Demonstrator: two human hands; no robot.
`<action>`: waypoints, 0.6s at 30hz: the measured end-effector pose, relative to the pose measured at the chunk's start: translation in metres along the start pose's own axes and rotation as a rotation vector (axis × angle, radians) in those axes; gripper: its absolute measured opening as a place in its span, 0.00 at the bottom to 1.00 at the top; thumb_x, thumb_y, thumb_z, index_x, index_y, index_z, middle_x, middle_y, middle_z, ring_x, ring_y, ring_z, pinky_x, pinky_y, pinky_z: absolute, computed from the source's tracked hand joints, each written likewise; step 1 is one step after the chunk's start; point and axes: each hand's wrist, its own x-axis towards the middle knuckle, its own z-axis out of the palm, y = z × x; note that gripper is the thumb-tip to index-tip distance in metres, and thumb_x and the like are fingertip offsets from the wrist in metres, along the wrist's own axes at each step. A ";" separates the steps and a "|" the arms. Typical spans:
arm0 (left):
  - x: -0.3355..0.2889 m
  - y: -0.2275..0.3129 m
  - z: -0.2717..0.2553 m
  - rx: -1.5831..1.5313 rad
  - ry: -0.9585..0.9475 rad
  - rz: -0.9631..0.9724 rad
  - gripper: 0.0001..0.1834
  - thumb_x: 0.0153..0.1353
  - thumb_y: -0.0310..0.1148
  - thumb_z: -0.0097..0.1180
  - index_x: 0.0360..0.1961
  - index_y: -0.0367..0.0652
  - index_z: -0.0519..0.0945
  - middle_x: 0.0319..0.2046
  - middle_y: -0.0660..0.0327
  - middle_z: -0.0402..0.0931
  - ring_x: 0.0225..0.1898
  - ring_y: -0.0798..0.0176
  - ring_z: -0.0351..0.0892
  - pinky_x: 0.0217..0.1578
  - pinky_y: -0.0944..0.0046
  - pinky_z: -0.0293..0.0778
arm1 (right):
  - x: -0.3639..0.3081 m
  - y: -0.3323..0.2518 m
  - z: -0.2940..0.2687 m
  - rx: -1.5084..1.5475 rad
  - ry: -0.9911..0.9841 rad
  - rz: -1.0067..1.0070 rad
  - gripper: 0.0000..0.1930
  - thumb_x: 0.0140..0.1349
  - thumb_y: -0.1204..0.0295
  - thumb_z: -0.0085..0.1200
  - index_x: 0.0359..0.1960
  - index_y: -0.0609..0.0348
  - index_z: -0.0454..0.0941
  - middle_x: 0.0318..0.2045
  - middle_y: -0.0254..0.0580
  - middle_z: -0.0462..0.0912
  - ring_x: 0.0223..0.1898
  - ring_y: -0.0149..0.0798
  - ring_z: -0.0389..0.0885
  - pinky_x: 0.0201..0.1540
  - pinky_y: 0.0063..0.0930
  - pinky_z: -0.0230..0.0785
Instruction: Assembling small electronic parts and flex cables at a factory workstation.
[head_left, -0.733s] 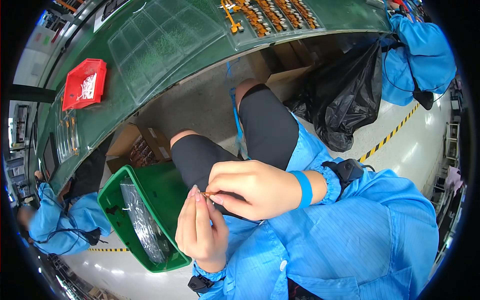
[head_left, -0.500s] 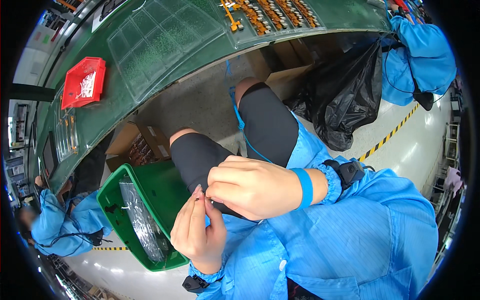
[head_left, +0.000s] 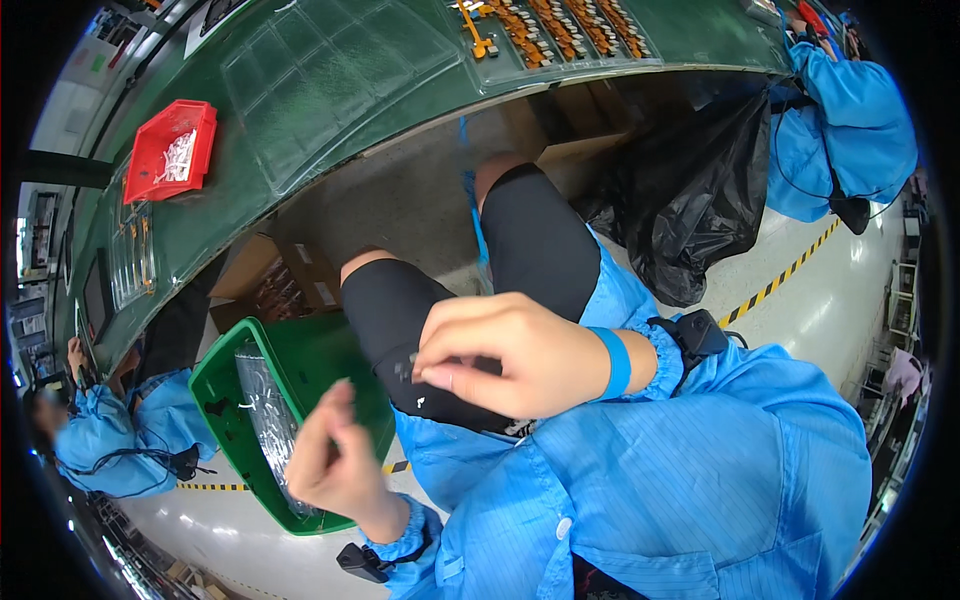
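Note:
My right hand (head_left: pixel 515 355) is held over my lap, thumb and index fingertips pinched on a tiny greyish piece (head_left: pixel 406 369), too small to name. A small white scrap (head_left: pixel 420 402) shows just below those fingertips, against my dark trousers. Apart from it, my left hand (head_left: pixel 340 460) is in front of the green bin (head_left: pixel 250 490). Its fingertips are smeared by motion, and I cannot make out anything in them. Inside the bin lie clear plastic wrapping (head_left: pixel 268 420) and several small dark and white scraps.
On the green bench (head_left: pixel 420 110) are a red tray (head_left: pixel 140 165) of white bits, clear plastic trays (head_left: pixel 310 80) and several orange flex-cable parts (head_left: pixel 560 30). Beneath stand cardboard boxes (head_left: pixel 325 262) and a black bag (head_left: pixel 690 230). Co-workers in blue sit left (head_left: pixel 140 435) and right (head_left: pixel 860 120).
My hands, together at the fingertips before, are now apart. The left has moved left and down toward the bin; the right has stayed nearly in place, and a white scrap shows beneath it.

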 end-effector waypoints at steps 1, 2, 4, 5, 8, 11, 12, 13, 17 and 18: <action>0.002 -0.012 -0.010 0.061 0.137 -0.094 0.08 0.59 0.21 0.55 0.36 0.27 0.83 0.33 0.50 0.84 0.35 0.64 0.84 0.38 0.67 0.78 | 0.002 -0.004 -0.007 -0.001 -0.067 0.177 0.06 0.61 0.79 0.55 0.39 0.68 0.80 0.37 0.44 0.79 0.34 0.35 0.82 0.36 0.23 0.74; 0.004 -0.029 -0.024 0.121 0.274 -0.187 0.09 0.62 0.23 0.55 0.39 0.28 0.83 0.34 0.50 0.84 0.35 0.64 0.83 0.39 0.68 0.78 | 0.005 -0.001 -0.007 0.000 -0.073 0.172 0.06 0.61 0.79 0.55 0.39 0.68 0.80 0.37 0.44 0.79 0.34 0.35 0.82 0.36 0.23 0.74; -0.002 -0.082 -0.073 0.180 0.349 -0.276 0.12 0.65 0.28 0.55 0.41 0.28 0.82 0.35 0.51 0.84 0.36 0.63 0.83 0.39 0.69 0.77 | 0.005 0.006 -0.005 0.264 0.018 0.248 0.07 0.63 0.79 0.54 0.40 0.68 0.80 0.35 0.40 0.80 0.37 0.33 0.82 0.39 0.23 0.76; -0.008 -0.106 -0.100 0.306 0.329 -0.323 0.12 0.64 0.28 0.55 0.41 0.27 0.82 0.34 0.51 0.84 0.34 0.64 0.82 0.37 0.68 0.77 | 0.007 0.009 -0.003 0.382 0.043 0.233 0.08 0.64 0.79 0.53 0.42 0.70 0.79 0.35 0.42 0.82 0.39 0.34 0.83 0.41 0.24 0.77; -0.035 -0.171 -0.178 0.659 0.261 -0.464 0.13 0.62 0.31 0.58 0.37 0.28 0.82 0.32 0.51 0.84 0.31 0.61 0.82 0.34 0.63 0.77 | 0.017 0.002 -0.005 0.650 0.054 0.491 0.09 0.65 0.78 0.53 0.43 0.71 0.78 0.38 0.47 0.83 0.40 0.36 0.84 0.41 0.26 0.78; -0.072 -0.224 -0.218 1.079 0.158 -0.635 0.17 0.57 0.38 0.63 0.31 0.30 0.82 0.28 0.49 0.82 0.29 0.52 0.82 0.32 0.55 0.76 | 0.027 0.004 -0.001 0.661 0.055 0.476 0.09 0.65 0.77 0.54 0.43 0.72 0.78 0.38 0.48 0.83 0.41 0.36 0.84 0.43 0.27 0.79; -0.070 -0.233 -0.223 1.277 0.065 -0.723 0.19 0.55 0.42 0.65 0.28 0.32 0.82 0.26 0.48 0.81 0.29 0.46 0.82 0.31 0.51 0.76 | 0.028 0.002 0.000 0.666 0.065 0.469 0.10 0.65 0.76 0.55 0.43 0.72 0.78 0.38 0.45 0.83 0.40 0.33 0.83 0.43 0.25 0.79; -0.067 -0.228 -0.218 1.313 0.142 -0.743 0.19 0.54 0.44 0.66 0.27 0.34 0.82 0.26 0.48 0.81 0.30 0.44 0.81 0.32 0.49 0.75 | 0.029 0.001 0.001 0.674 0.061 0.483 0.10 0.65 0.76 0.55 0.43 0.72 0.78 0.38 0.46 0.83 0.41 0.34 0.83 0.44 0.25 0.79; -0.059 -0.181 -0.173 0.965 0.200 -0.601 0.15 0.56 0.40 0.64 0.33 0.36 0.81 0.27 0.52 0.81 0.31 0.52 0.82 0.31 0.54 0.76 | 0.036 0.001 0.010 0.714 0.061 0.519 0.08 0.64 0.79 0.55 0.41 0.73 0.77 0.40 0.49 0.83 0.45 0.39 0.83 0.48 0.30 0.79; -0.051 -0.159 -0.155 0.650 0.205 -0.469 0.14 0.58 0.38 0.63 0.34 0.36 0.81 0.26 0.54 0.81 0.30 0.56 0.82 0.29 0.58 0.76 | 0.038 0.002 0.014 0.733 0.066 0.533 0.07 0.63 0.80 0.54 0.40 0.73 0.76 0.41 0.50 0.83 0.46 0.40 0.83 0.49 0.31 0.78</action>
